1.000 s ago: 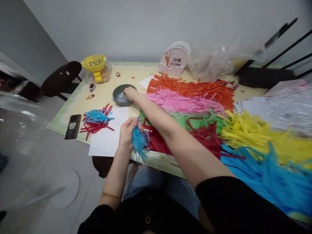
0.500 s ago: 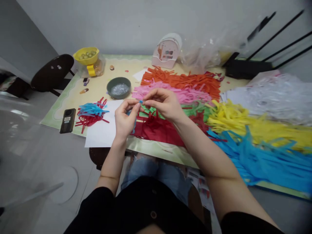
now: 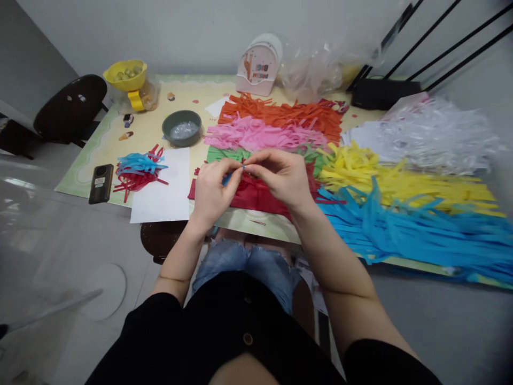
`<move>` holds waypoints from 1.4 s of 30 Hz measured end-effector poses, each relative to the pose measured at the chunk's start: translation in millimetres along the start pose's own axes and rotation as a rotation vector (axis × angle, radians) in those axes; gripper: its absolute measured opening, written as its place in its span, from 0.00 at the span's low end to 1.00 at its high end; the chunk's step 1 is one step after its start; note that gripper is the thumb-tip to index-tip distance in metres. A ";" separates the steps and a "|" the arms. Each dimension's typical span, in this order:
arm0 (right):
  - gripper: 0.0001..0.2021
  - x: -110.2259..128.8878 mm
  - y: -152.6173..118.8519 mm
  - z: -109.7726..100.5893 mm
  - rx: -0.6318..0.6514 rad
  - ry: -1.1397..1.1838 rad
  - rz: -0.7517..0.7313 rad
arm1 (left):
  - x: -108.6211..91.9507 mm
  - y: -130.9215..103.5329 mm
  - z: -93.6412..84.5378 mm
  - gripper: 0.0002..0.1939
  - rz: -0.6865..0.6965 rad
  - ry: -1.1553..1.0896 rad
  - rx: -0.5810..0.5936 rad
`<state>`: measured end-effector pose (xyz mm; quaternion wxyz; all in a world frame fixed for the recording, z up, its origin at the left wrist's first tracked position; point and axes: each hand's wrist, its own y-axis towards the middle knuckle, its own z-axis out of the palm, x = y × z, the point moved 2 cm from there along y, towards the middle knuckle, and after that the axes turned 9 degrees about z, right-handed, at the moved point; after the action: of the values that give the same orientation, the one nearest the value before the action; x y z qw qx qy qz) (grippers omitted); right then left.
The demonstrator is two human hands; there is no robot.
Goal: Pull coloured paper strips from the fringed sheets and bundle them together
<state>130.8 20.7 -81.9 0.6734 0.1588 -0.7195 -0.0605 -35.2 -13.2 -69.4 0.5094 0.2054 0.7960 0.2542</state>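
Note:
My left hand (image 3: 214, 190) is closed with thumb and finger pinched on a narrow blue strip (image 3: 226, 179); most of the strip is hidden by the hand. My right hand (image 3: 282, 176) is also pinched, its fingertips meeting the left ones at a tiny blue bit of the strip. Both hands hover over flat dark red strips (image 3: 260, 197) on the table. Left of them, a small heap of blue and red strips (image 3: 140, 170) lies partly on a white sheet of paper (image 3: 164, 200).
A dark green bowl (image 3: 170, 126) holds clear bits. Orange (image 3: 280, 114), pink (image 3: 264, 135), yellow (image 3: 401, 179) and blue strips (image 3: 401, 230) lie in rows. A phone (image 3: 101, 183) rests near the left edge. Clear plastic (image 3: 441, 133) is piled at right.
The view has shifted, so the table sits higher and further left. My fingertips have come closer together, and less of the blue strip shows between them.

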 end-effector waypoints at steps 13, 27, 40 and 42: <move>0.22 -6.0 -19.5 4.8 -0.176 0.096 0.039 | -2.6 -18.4 18.2 0.08 -0.206 -0.390 -0.017; 0.23 2.6 -27.8 -7.7 0.060 0.106 0.083 | 0.3 -25.0 21.5 0.22 -0.472 -0.856 -0.011; 0.17 15.8 -30.3 -25.9 0.227 -0.044 0.086 | 2.7 -29.4 18.9 0.19 -0.445 -0.798 0.128; 0.18 16.1 -29.7 -25.5 0.271 -0.038 0.090 | -0.8 -26.4 15.6 0.17 -0.399 -0.717 0.105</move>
<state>159.6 -9.1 -73.3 0.6341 0.2149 -0.7400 0.0646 -22.4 -31.4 -90.5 0.7827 0.1484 0.6041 0.0217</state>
